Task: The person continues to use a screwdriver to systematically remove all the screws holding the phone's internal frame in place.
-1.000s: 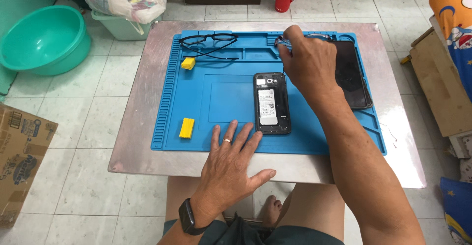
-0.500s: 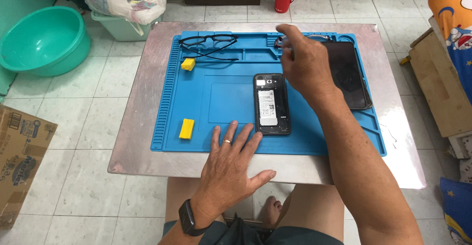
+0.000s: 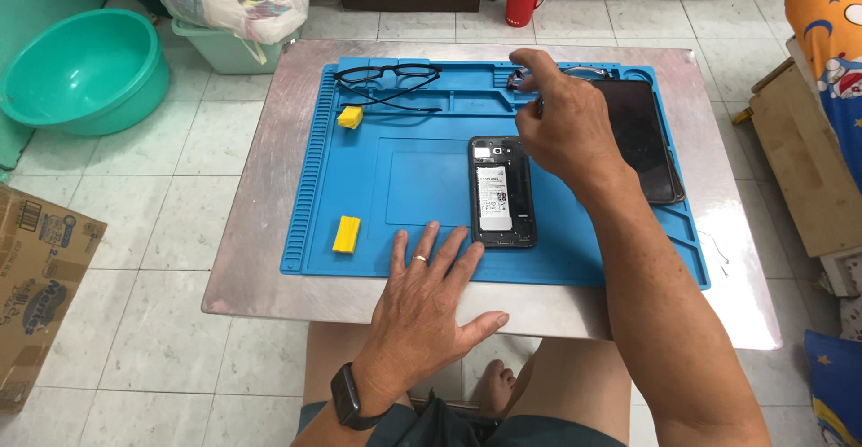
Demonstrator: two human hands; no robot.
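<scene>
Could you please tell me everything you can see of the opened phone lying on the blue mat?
The phone is a black, rounded-corner slab lying flat, lengthwise away from the person, back side up with its rear cover off. A pale battery with dark markings fills most of the open back; a small camera block sits near the top end. It rests right of centre on the blue mat. The left hand lies flat, a fingertip at the phone's lower left corner. The right hand hangs above its upper right, apparently not touching.

Home repair corner, tiled floor [image 3: 153, 205], metal table [image 3: 269, 196], blue work mat [image 3: 422, 187], plastic basin [image 3: 81, 70]
</scene>
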